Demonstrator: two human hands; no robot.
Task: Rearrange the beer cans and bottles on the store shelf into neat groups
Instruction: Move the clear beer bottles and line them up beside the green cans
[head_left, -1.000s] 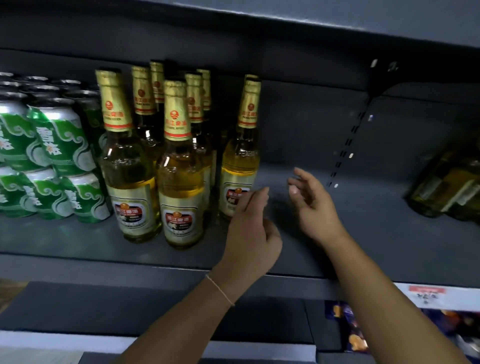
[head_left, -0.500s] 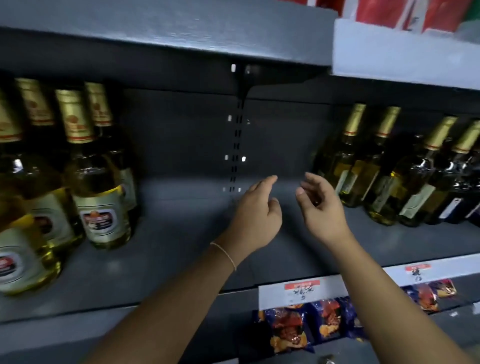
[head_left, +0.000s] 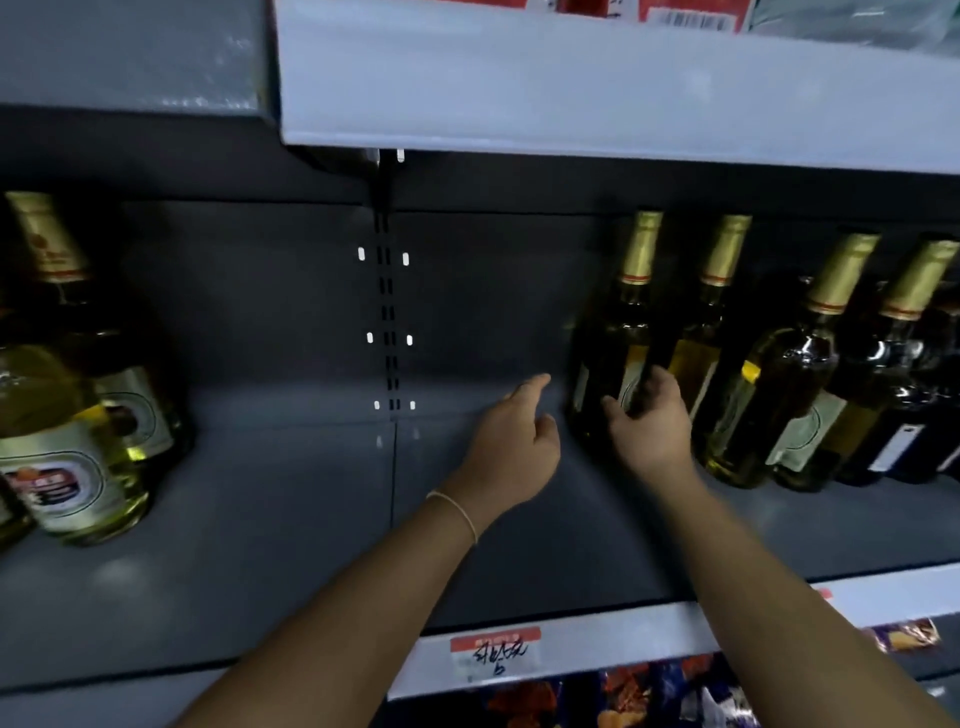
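On the right of the dark shelf (head_left: 260, 545) stand several gold-foiled bottles (head_left: 779, 395) with dark green glass. My right hand (head_left: 652, 431) grips the lower body of the leftmost bottle (head_left: 610, 338) of that group, thumb on its left side and fingers curled round its front. Just left of that bottle my left hand (head_left: 511, 441) hovers with relaxed fingers pointing at it, holding nothing. At the far left edge stands a second group of pale yellow beer bottles (head_left: 67, 467) with gold foil necks and red-and-white labels.
A bare stretch of shelf lies between the two bottle groups. The upper shelf's pale front edge (head_left: 571, 104) hangs low overhead. A price rail with a handwritten tag (head_left: 496, 652) runs along the front, with snack packets (head_left: 623, 696) below.
The view has swung right, away from the cans and yellow bottles. Both hands travelled right across the bare shelf, and my right hand has taken hold of the leftmost dark bottle.
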